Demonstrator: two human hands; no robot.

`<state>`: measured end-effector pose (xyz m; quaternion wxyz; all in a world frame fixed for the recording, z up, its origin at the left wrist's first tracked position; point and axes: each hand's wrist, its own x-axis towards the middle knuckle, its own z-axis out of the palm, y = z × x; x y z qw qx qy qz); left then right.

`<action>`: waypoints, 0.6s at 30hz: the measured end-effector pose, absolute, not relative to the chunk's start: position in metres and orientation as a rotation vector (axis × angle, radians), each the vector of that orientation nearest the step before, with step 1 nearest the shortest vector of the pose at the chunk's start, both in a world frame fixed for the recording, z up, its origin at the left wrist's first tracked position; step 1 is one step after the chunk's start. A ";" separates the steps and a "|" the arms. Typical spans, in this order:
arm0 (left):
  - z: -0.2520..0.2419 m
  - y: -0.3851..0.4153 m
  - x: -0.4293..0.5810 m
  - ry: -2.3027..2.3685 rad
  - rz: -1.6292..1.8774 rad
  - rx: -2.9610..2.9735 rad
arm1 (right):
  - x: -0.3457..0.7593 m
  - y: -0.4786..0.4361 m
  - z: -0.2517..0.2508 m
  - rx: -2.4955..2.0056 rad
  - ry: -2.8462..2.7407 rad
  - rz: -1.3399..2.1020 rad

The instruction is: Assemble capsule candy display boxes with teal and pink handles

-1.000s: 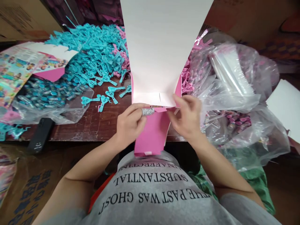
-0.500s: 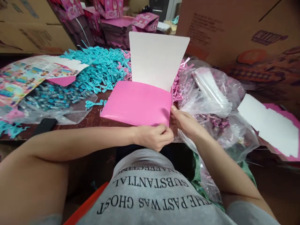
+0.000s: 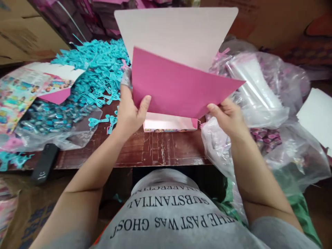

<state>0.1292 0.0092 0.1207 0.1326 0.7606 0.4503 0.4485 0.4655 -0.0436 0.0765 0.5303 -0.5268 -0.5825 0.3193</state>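
A pink cardboard panel (image 3: pixel 178 84) is raised and tilted in front of me, with its right corner pointing outward. My left hand (image 3: pixel 131 110) grips its left side, thumb on the front and fingers behind; a greyish covering shows on one finger. At the lower right edge, my right hand (image 3: pixel 228 116) pinches the panel, its other fingers partly hidden. Behind it stands a large white flap (image 3: pixel 178 34). Below the panel, a shallow box (image 3: pixel 169 122) with a white inside and a printed front edge lies on the table. Whether panel and box are joined is hidden.
Turquoise plastic pieces (image 3: pixel 95 65) are heaped at the left, beside small capped vials (image 3: pixel 57 119) in clear plastic. A black device (image 3: pixel 45 162) overhangs the table's front edge (image 3: pixel 124 162). Clear bags (image 3: pixel 259 93) crowd the right, near white card sheets (image 3: pixel 317 117).
The pink panel has risen and tilted up, uncovering part of the shallow box. My left hand has moved from the panel's front right corner to its left side; my right hand has shifted right.
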 end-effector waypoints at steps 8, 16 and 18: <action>-0.030 -0.003 0.125 1.618 1.253 2.087 | 0.458 -0.046 0.019 -1.484 -1.458 0.445; -0.045 -0.017 0.108 1.380 1.516 2.035 | 0.434 -0.076 0.017 -1.468 -1.327 0.434; -0.028 -0.013 0.111 1.297 1.571 2.004 | 0.432 -0.074 0.017 -1.444 -1.288 0.433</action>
